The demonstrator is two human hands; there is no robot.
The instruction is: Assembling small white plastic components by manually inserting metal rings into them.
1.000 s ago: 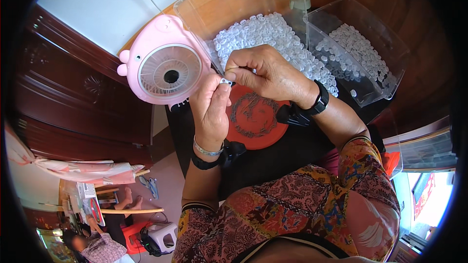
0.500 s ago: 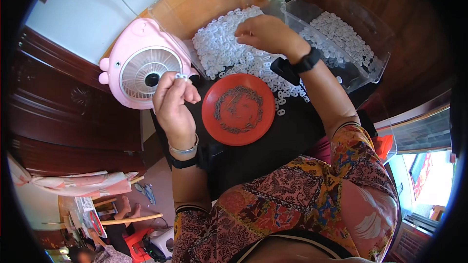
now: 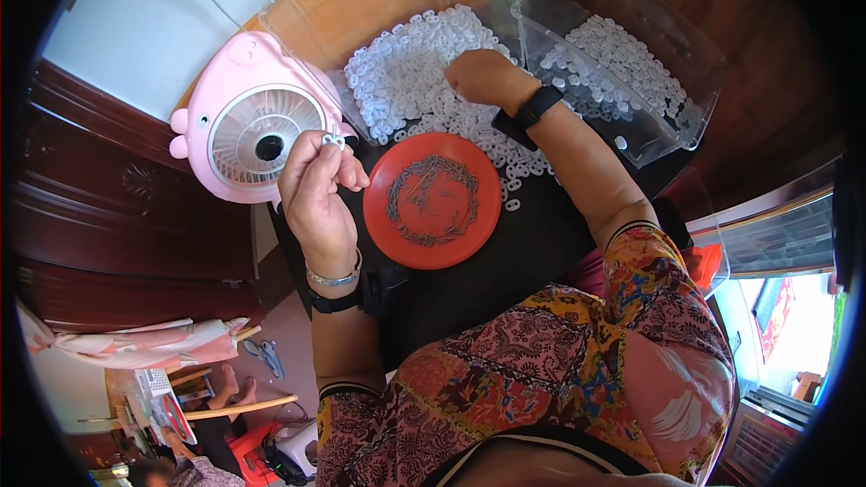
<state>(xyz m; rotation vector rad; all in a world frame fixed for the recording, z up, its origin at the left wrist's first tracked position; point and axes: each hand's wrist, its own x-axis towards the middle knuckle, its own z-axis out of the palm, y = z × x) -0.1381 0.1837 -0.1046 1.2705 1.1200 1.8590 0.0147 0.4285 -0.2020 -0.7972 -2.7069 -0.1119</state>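
My left hand (image 3: 316,203) is raised left of the red plate (image 3: 481,239). Between its thumb and forefinger it pinches a small white plastic clip (image 3: 334,141) with two holes. Over the right part of a heap of similar white clips (image 3: 392,77), my right hand (image 3: 492,78) hangs with its fingers curled. Its fingertips are turned from view, so I cannot make out what they hold. Many thin grey metal nails (image 3: 393,207) lie in a ring on the plate, with a few scattered in its middle.
A pink animal-shaped fan (image 3: 248,122) stands at the left, close to my left hand. Right of the heap, a clear plastic bin (image 3: 636,158) holds more white pieces. Loose clips lie on the black table (image 3: 532,243). Another person's bare feet (image 3: 236,392) show at lower left.
My right hand has shifted slightly nearer and to the right over the clips, and its fingers have curled in more. My left hand keeps its pinch. The whole view has moved a little.
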